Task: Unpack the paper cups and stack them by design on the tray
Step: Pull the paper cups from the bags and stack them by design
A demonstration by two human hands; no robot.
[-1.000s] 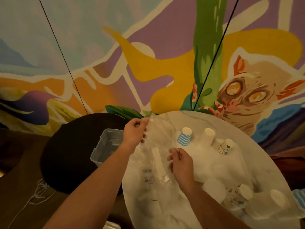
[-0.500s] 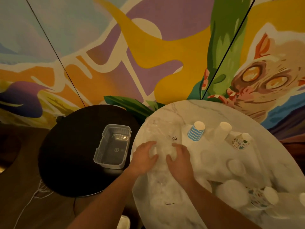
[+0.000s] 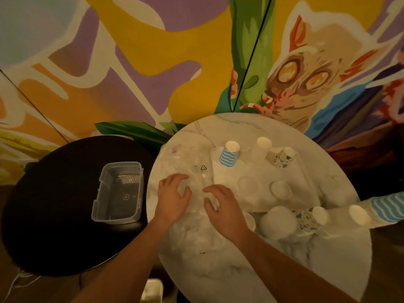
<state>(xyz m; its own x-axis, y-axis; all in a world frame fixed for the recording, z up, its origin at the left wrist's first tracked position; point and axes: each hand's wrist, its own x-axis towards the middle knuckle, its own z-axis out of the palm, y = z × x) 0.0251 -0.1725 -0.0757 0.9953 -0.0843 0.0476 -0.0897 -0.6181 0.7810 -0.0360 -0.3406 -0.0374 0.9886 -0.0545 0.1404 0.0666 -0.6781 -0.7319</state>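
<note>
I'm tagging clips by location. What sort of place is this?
Probably a café or lounge rather than a home: a painted mural fills the wall, and two small round tables stand side by side, one marble, one black.

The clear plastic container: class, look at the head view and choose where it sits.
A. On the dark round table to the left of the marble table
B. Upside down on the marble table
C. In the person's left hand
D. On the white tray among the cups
A: the clear plastic container stands open side up on the dark round table, beside the marble table, with neither hand touching it.
</note>
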